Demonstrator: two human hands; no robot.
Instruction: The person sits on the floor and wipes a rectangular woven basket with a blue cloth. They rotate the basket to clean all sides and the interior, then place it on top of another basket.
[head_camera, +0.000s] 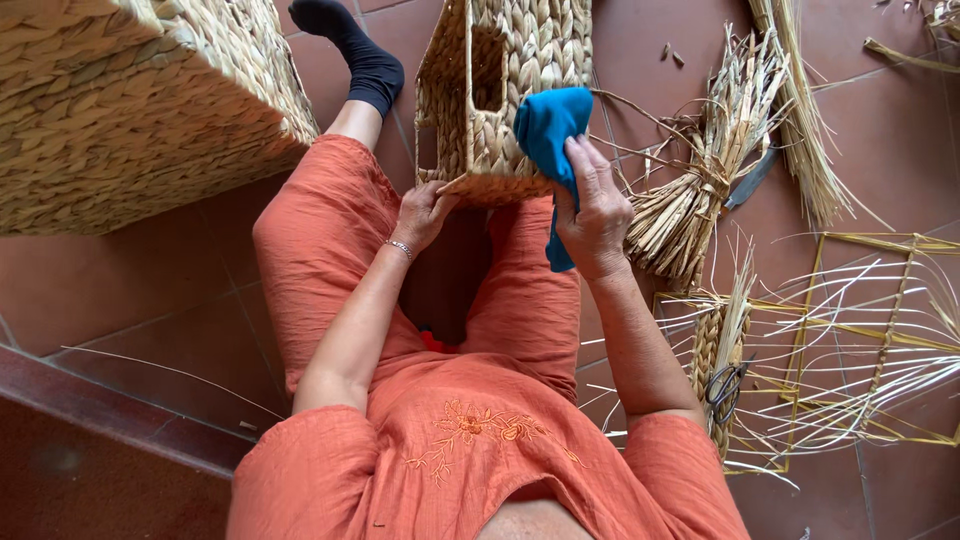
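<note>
Tiled floor (150, 290); cloth (548, 125) in right hand (595, 215)

Person seen from above, dressed in a matching orange top and trousers.

The top (470, 450) is a loose, crinkled orange fabric with short sleeves that end above the elbows; its front carries a small embroidered flower motif (480, 428) in orange and yellow thread, with thin stem lines spreading to either side. The trousers (320, 240) are of the same orange cloth, wide in cut and ending below the knee with a gathered hem. A dark sock (362, 50) covers one foot to above the ankle. A thin metallic chain bracelet (399, 246) circles the left wrist. The hands and forearms are bare, without rings or gloves visible.
</note>
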